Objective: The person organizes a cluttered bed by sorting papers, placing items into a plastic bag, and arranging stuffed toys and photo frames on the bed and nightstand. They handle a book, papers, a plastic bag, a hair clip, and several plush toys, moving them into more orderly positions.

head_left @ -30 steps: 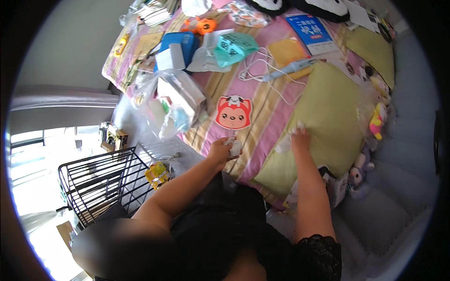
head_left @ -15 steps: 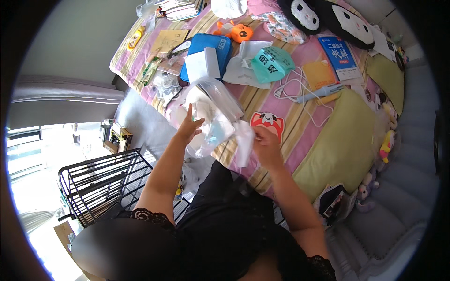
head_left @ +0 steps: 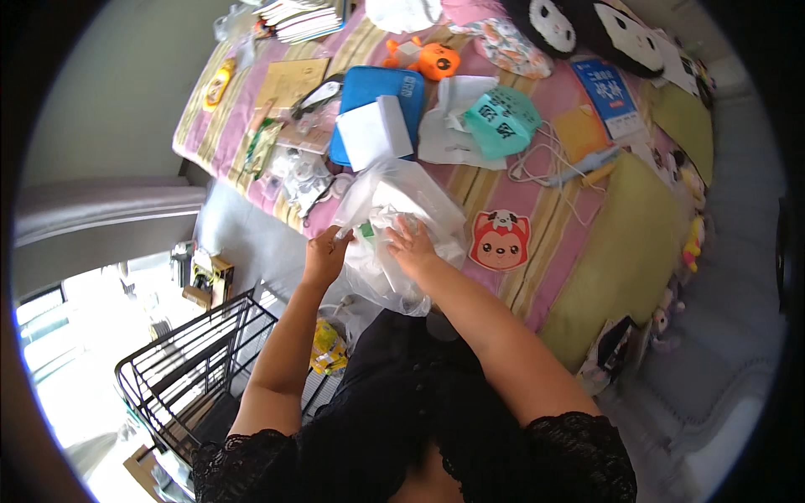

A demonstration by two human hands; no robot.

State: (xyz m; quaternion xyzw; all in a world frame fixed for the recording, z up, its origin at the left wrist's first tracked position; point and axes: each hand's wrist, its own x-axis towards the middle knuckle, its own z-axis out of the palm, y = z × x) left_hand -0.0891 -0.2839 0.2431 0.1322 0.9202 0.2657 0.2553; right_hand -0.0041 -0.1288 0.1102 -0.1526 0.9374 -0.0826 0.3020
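Observation:
A clear plastic bag [head_left: 436, 214] filled with white crumpled stuff sits at the near edge of the bed, partly in front of my body. My left hand [head_left: 324, 256] pinches the bag's rim on its left side. Inside the bag's mouth, my right hand [head_left: 411, 247] lies with fingers spread on the white contents. A small green patch [head_left: 366, 229] shows among them; what it belongs to is hidden. Right of the bag lies a red animal-face cutout [head_left: 501, 241].
Behind the bag are a white box [head_left: 369, 138] on a blue case [head_left: 381, 81], a teal bag [head_left: 503, 121] and a white cable [head_left: 537, 159]. A green pillow [head_left: 616, 243] lies at right. A black metal rack [head_left: 197, 344] stands at left, a yellow packet [head_left: 328, 348] below.
My right hand has gone from the bag's right edge into its mouth, fingers spread. My left hand has moved from over the contents to the left rim. The bag's opening is wider.

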